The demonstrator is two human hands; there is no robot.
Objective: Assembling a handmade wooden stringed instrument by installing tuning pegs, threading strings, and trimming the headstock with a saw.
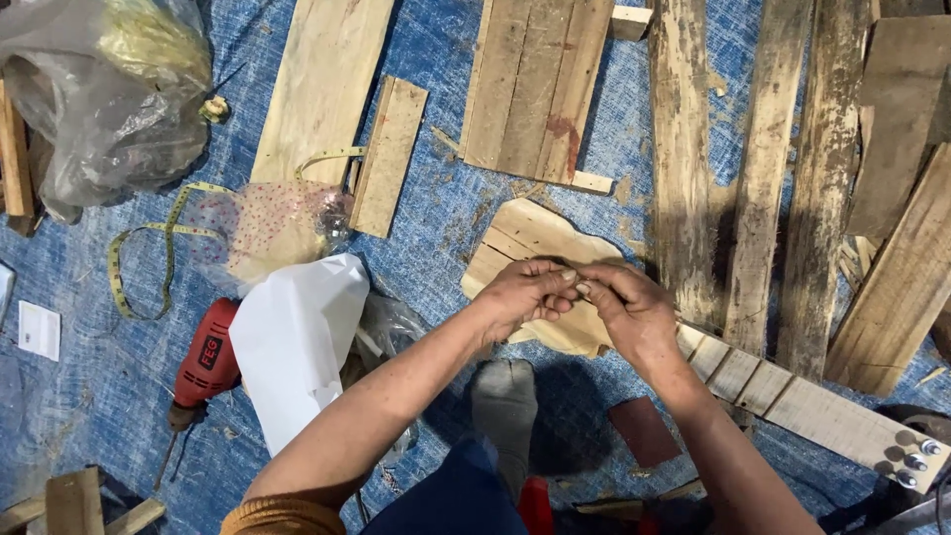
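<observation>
My left hand (525,294) and my right hand (626,309) meet fingertip to fingertip above a curved wooden cut-out (525,238) lying on the blue tarp (89,386). The fingers of both hands pinch together around something very small; I cannot tell what it is. My foot in a grey sock (503,401) rests on the tarp just below the hands. A small reddish-brown sheet of sandpaper (644,432) lies to the right of the sock.
A red electric drill (203,365), white paper (297,337), yellow tape measure (149,238) and plastic bags (99,89) lie left. Planks (322,84) and a slatted panel (535,84) lie ahead, rough boards (763,178) right, a slatted strip with bolts (822,416) lower right.
</observation>
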